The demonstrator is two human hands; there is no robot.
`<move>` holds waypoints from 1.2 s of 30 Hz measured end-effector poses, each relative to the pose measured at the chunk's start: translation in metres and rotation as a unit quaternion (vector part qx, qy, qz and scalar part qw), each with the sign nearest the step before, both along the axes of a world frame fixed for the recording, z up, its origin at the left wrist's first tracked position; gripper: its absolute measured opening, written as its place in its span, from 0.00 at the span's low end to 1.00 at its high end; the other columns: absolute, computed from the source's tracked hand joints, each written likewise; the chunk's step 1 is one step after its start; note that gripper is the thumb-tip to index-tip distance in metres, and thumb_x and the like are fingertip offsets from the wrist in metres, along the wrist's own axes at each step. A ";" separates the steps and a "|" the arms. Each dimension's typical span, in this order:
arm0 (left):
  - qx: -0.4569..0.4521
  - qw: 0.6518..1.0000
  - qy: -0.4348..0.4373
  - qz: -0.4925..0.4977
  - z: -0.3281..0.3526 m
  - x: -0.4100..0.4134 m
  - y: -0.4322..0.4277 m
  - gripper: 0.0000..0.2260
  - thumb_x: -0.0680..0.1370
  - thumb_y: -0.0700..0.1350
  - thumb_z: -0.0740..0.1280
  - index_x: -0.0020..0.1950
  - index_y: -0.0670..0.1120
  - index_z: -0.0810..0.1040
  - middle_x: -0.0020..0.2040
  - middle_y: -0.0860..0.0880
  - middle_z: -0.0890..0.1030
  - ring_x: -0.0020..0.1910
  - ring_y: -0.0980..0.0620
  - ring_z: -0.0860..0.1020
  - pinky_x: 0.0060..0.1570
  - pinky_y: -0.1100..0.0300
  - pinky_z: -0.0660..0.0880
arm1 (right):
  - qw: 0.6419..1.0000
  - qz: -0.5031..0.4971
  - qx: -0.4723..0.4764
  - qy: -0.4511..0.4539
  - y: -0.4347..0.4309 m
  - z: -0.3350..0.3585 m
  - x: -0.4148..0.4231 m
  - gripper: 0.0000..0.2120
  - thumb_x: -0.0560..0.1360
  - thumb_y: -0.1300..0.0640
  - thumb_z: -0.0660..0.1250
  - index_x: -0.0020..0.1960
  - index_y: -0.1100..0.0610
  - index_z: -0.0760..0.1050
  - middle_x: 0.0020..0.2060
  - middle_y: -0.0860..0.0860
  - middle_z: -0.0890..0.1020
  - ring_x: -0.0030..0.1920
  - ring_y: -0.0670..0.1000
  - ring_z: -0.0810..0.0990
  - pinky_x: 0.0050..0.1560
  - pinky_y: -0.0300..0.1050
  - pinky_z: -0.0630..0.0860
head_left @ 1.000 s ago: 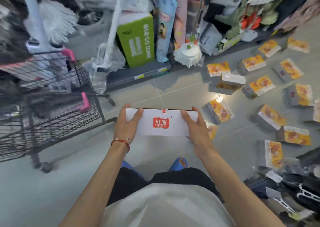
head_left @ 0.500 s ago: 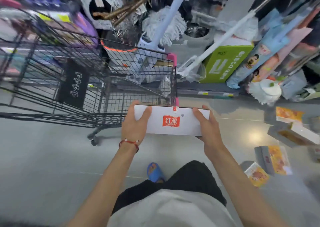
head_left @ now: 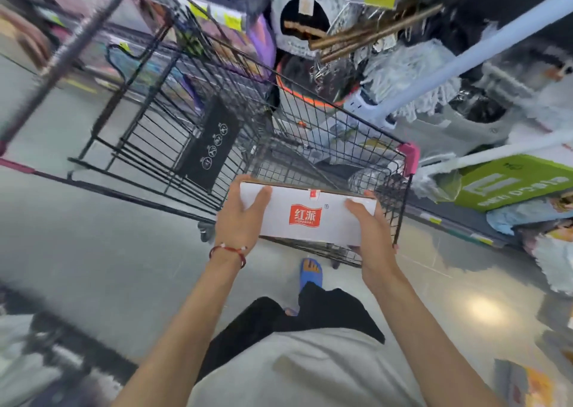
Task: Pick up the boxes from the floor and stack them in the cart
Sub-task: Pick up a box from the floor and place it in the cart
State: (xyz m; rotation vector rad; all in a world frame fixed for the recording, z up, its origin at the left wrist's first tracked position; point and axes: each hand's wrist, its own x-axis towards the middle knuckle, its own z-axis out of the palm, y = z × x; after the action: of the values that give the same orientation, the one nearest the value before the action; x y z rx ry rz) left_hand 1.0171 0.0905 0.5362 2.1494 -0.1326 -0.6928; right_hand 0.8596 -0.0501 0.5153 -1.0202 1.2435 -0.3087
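Observation:
I hold a flat white box [head_left: 310, 216] with a red logo in front of me, at the near edge of the black wire cart [head_left: 173, 133]. My left hand [head_left: 240, 216] grips the box's left end, thumb on top. My right hand [head_left: 370, 233] grips its right end the same way. The box is level and overlaps the cart's near right corner, close to the pink corner cap [head_left: 410, 155]. The cart basket looks bare inside. One more box [head_left: 533, 386] with orange print lies on the floor at the bottom right.
Shelves with mops [head_left: 412, 75], brooms and a green carton [head_left: 508, 180] stand behind and right of the cart. A pale blue pole [head_left: 465, 56] leans across the upper right. My foot in a blue slipper [head_left: 311, 275] is on the grey floor below the box.
I have turned left from the scattered boxes toward the cart. The box, held in both hands throughout, has come up to the cart's near corner, and the cart now fills the view.

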 end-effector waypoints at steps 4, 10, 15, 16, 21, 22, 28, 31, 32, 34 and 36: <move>0.034 0.999 0.026 0.003 -0.017 0.041 -0.008 0.16 0.80 0.58 0.64 0.67 0.58 0.68 0.52 0.50 0.79 0.46 0.52 0.78 0.39 0.61 0.73 | 0.999 0.043 0.022 -0.004 -0.013 -0.009 0.039 0.27 0.78 0.49 0.71 0.75 0.42 0.67 0.60 0.47 0.83 0.59 0.49 0.81 0.55 0.48 0.77; 0.060 0.994 0.095 0.018 -0.054 0.110 -0.001 0.20 0.76 0.63 0.67 0.66 0.62 0.70 0.57 0.48 0.81 0.54 0.46 0.80 0.62 0.48 0.76 | 0.994 0.085 0.061 0.028 -0.005 -0.041 0.095 0.30 0.77 0.48 0.74 0.75 0.44 0.65 0.60 0.53 0.84 0.55 0.54 0.83 0.35 0.42 0.78; 0.069 0.984 0.165 -0.012 -0.100 0.167 0.000 0.24 0.76 0.62 0.68 0.71 0.59 0.70 0.63 0.48 0.79 0.59 0.47 0.79 0.65 0.52 0.73 | 0.992 0.064 0.068 0.086 0.012 -0.081 0.139 0.34 0.72 0.48 0.78 0.74 0.45 0.67 0.61 0.44 0.85 0.60 0.47 0.84 0.62 0.51 0.78; 0.072 0.982 0.176 -0.018 -0.110 0.176 0.000 0.27 0.73 0.65 0.68 0.70 0.60 0.70 0.65 0.48 0.78 0.61 0.46 0.78 0.67 0.50 0.73 | 0.991 0.057 0.073 0.099 0.015 -0.091 0.146 0.35 0.72 0.48 0.79 0.74 0.46 0.67 0.61 0.44 0.85 0.60 0.47 0.84 0.67 0.53 0.77; 0.126 0.965 0.227 -0.032 -0.169 0.201 -0.006 0.39 0.64 0.63 0.74 0.73 0.61 0.66 0.69 0.48 0.77 0.67 0.43 0.75 0.70 0.45 0.70 | 0.980 0.026 0.144 0.138 0.023 -0.130 0.175 0.45 0.66 0.43 0.78 0.77 0.49 0.62 0.64 0.49 0.81 0.65 0.52 0.79 0.71 0.55 0.71; 0.135 0.963 0.231 -0.038 -0.178 0.203 -0.010 0.41 0.63 0.61 0.76 0.74 0.59 0.65 0.69 0.48 0.77 0.67 0.43 0.75 0.70 0.45 0.70 | 0.978 0.024 0.152 0.143 0.023 -0.139 0.177 0.43 0.67 0.44 0.78 0.76 0.51 0.62 0.62 0.49 0.81 0.63 0.52 0.79 0.69 0.53 0.72; 0.161 0.949 0.263 -0.061 -0.243 0.207 -0.015 0.42 0.66 0.44 0.82 0.75 0.47 0.65 0.61 0.51 0.77 0.60 0.49 0.76 0.63 0.56 0.72 | 0.968 0.015 0.182 0.171 0.019 -0.185 0.179 0.31 0.76 0.56 0.75 0.74 0.52 0.64 0.57 0.48 0.82 0.54 0.44 0.79 0.46 0.38 0.72; 0.168 0.946 0.272 -0.054 -0.276 0.204 -0.008 0.42 0.62 0.44 0.83 0.72 0.45 0.69 0.59 0.50 0.80 0.57 0.47 0.80 0.59 0.49 0.79 | 0.963 0.023 0.202 0.178 0.023 -0.209 0.179 0.37 0.75 0.54 0.77 0.77 0.50 0.61 0.60 0.48 0.82 0.56 0.43 0.80 0.54 0.37 0.78; 0.167 0.947 0.271 -0.042 -0.284 0.202 -0.005 0.41 0.62 0.42 0.83 0.72 0.45 0.69 0.57 0.50 0.80 0.56 0.47 0.80 0.58 0.50 0.79 | 0.962 0.031 0.203 0.182 0.026 -0.215 0.180 0.40 0.73 0.51 0.79 0.77 0.50 0.61 0.62 0.49 0.81 0.59 0.46 0.80 0.64 0.42 0.77; 0.173 0.947 0.270 -0.025 -0.290 0.201 0.002 0.39 0.61 0.43 0.82 0.69 0.49 0.69 0.55 0.54 0.80 0.55 0.50 0.79 0.59 0.50 0.78 | 0.958 0.042 0.208 0.195 0.030 -0.224 0.184 0.49 0.65 0.41 0.81 0.78 0.48 0.59 0.68 0.51 0.78 0.67 0.53 0.77 0.74 0.58 0.71; 0.180 0.942 0.284 -0.025 -0.294 0.203 0.010 0.34 0.64 0.43 0.81 0.66 0.52 0.70 0.53 0.56 0.80 0.55 0.50 0.79 0.60 0.49 0.78 | 0.954 0.050 0.218 0.202 0.034 -0.232 0.189 0.53 0.59 0.37 0.80 0.77 0.48 0.58 0.69 0.52 0.76 0.69 0.56 0.75 0.74 0.61 0.69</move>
State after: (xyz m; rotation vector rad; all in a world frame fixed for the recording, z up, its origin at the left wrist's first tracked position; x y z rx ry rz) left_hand 1.2197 0.1009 0.2421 2.1904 0.2700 -1.4263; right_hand 1.0488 -0.0161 0.2829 -0.7752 1.5332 0.2631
